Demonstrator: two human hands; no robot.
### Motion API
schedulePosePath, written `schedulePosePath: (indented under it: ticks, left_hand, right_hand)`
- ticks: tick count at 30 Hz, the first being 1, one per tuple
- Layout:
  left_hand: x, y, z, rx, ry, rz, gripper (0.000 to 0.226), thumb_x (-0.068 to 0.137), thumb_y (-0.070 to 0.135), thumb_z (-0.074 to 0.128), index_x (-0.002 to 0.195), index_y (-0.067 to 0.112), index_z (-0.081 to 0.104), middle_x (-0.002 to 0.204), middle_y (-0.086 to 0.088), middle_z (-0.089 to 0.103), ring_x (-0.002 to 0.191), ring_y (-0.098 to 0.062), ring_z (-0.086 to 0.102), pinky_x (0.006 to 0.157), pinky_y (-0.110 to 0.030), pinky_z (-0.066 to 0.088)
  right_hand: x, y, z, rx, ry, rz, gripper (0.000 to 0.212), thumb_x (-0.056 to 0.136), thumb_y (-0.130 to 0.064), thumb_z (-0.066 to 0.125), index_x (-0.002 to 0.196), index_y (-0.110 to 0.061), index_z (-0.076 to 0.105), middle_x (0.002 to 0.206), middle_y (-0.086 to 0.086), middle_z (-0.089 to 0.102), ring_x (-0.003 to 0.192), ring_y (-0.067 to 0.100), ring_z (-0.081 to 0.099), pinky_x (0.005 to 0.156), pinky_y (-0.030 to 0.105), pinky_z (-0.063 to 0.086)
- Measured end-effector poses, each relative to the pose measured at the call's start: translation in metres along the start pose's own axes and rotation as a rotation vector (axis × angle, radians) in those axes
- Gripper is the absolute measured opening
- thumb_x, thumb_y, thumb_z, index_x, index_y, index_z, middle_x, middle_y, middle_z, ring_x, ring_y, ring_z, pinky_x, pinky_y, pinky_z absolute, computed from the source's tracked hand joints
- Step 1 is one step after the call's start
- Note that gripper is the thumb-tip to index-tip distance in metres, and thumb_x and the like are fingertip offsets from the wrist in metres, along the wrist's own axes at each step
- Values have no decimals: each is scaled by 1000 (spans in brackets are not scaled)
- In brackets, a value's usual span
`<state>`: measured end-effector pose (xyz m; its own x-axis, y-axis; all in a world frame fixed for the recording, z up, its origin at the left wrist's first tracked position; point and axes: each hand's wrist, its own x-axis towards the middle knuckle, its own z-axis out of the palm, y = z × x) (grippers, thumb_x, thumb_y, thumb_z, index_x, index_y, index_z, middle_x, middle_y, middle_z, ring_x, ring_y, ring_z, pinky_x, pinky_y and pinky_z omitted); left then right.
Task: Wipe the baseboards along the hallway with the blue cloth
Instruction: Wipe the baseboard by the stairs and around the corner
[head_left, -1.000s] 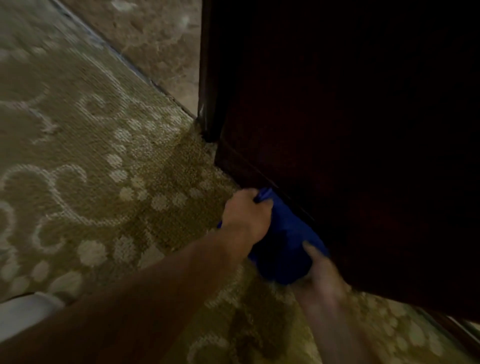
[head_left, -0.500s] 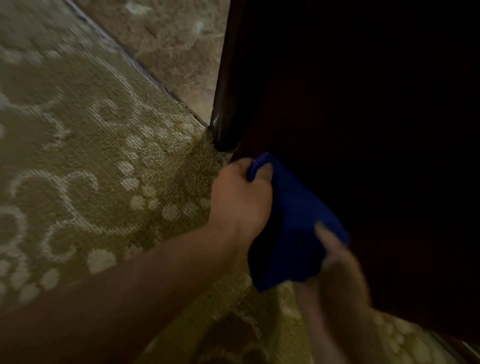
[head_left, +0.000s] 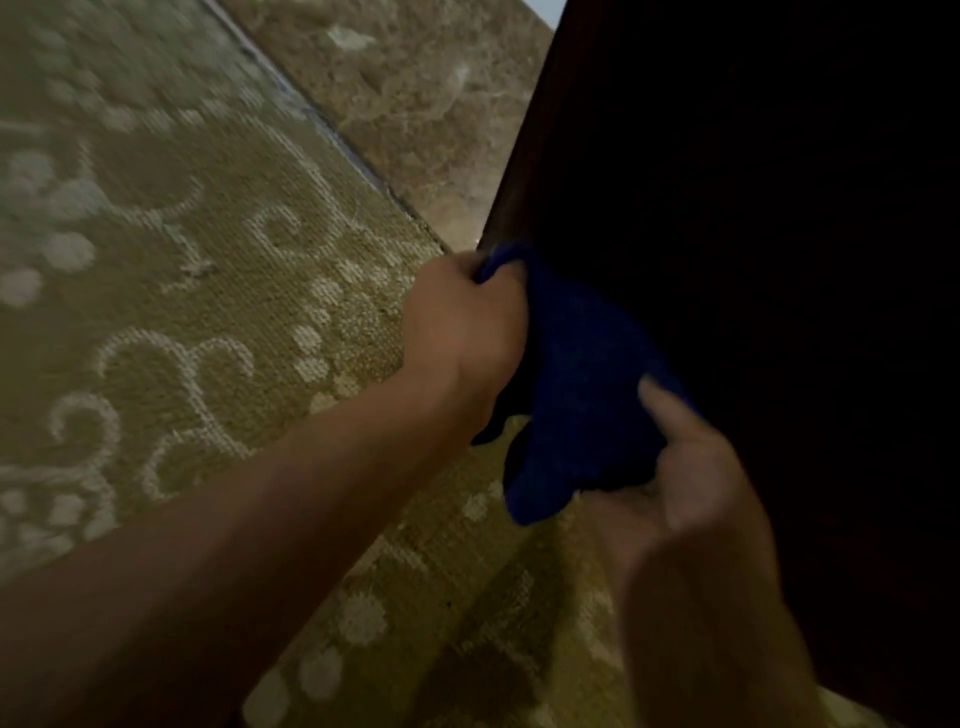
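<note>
Head view: both hands (head_left: 462, 332) hold blue cloth (head_left: 582, 384) stretched diagonally against dark panel (head_left: 753, 260).

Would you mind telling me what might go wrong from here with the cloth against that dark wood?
1. The cloth is bunched between the left hand and right hand, so little of it may meet the dark wood.
2. A loose corner hangs over the carpet and could drag and pick up lint.
3. The wood is too dark to show dirt, so patches may be missed.
</note>
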<state>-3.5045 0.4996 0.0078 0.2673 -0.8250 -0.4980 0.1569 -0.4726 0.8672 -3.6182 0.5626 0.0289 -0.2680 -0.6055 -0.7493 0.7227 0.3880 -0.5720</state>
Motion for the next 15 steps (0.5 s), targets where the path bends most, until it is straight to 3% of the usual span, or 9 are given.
schedulePosePath:
  ticks: [3,6,9,11,12,15]
  left_hand:
    - [7,-18,1,80,-1,1,23,91,26,53,97,13,71,93,-14,73,88,-31,70,85,-51,57]
    - [20,-55,-1,194,8,-134,20,95,19,54,100,9,71,97,-14,71,92,-30,67,87,-45,56]
    - [38,-64,-13,199,112,-107,21,94,14,53,85,5,70,80,-11,68,78,-26,65,67,-38,54]
    - [50,-53,-16,280,189,-33,24,92,14,52,74,4,65,67,-9,60,69,-27,58,57,-32,41]
    - [54,-48,-12,333,176,14,22,91,15,54,75,5,66,68,-8,60,70,-29,59,58,-32,40]
    - [56,-39,0,430,-22,65,23,90,20,57,106,11,71,92,-10,72,88,-27,67,77,-34,54]
  right_hand:
    - [12,21,-5,-50,7,-8,40,89,-20,62,128,-25,55,121,2,64,108,23,63,91,43,51]
    - [38,50,-11,-116,118,125,45,93,-19,56,137,-18,48,127,15,58,112,33,58,101,52,45]
    - [57,57,-3,-145,119,221,32,96,-21,52,128,-15,51,119,15,59,106,35,58,99,51,45]
    - [62,58,6,-131,112,208,24,95,-18,53,119,-15,54,109,14,62,100,34,60,93,48,49]
    - [60,57,14,-129,120,213,24,94,-17,53,118,-15,55,108,15,62,98,34,60,92,47,49]
    - [65,61,21,-146,148,210,23,95,-18,44,116,-17,54,104,13,61,91,31,59,83,42,49]
